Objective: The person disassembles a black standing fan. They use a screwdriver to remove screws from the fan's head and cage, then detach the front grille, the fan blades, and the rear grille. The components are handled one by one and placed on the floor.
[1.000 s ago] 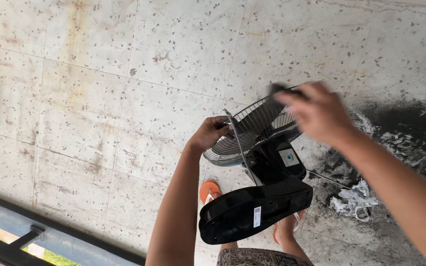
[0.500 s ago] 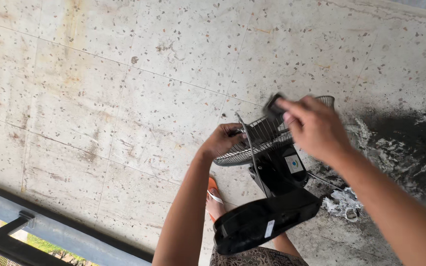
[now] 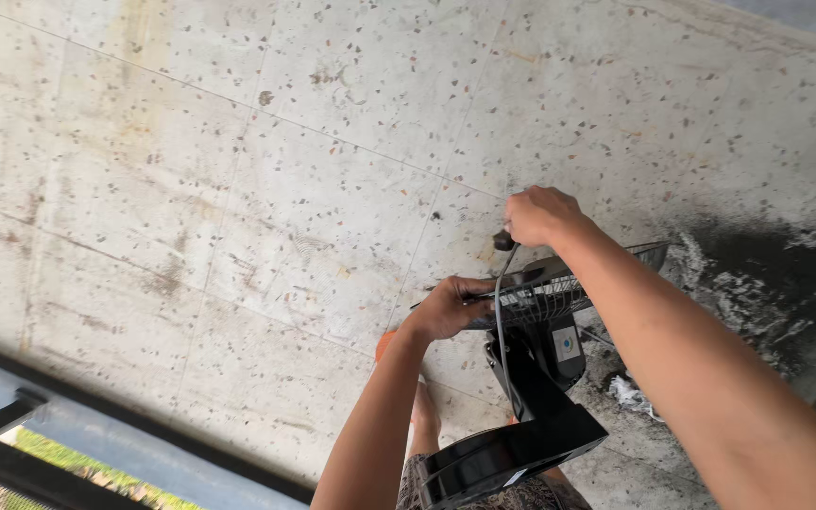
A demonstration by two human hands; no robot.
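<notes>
I hold a black fan upside down over the floor, its wire grill [image 3: 578, 283] nearly edge-on and its flat base [image 3: 512, 453] closest to me. The motor housing [image 3: 559, 349] with a round sticker sits between them. My left hand [image 3: 450, 307] grips the near rim of the grill. My right hand [image 3: 540, 215] is closed above the grill's far rim, with a small dark object [image 3: 502, 240] poking out below the fingers. What that object is I cannot tell.
A dark patch of dust [image 3: 776, 274] stains the speckled floor tiles on the right, with a crumpled white rag [image 3: 630, 392] by it. An orange sandal [image 3: 384, 342] and my foot [image 3: 424, 406] are under the fan. A metal railing [image 3: 96, 444] runs along the lower left.
The fan has tilted, so the grill now shows edge-on. My right hand has moved left to the grill's rim. The view has shifted, and the separate grill at far left has gone out of view.
</notes>
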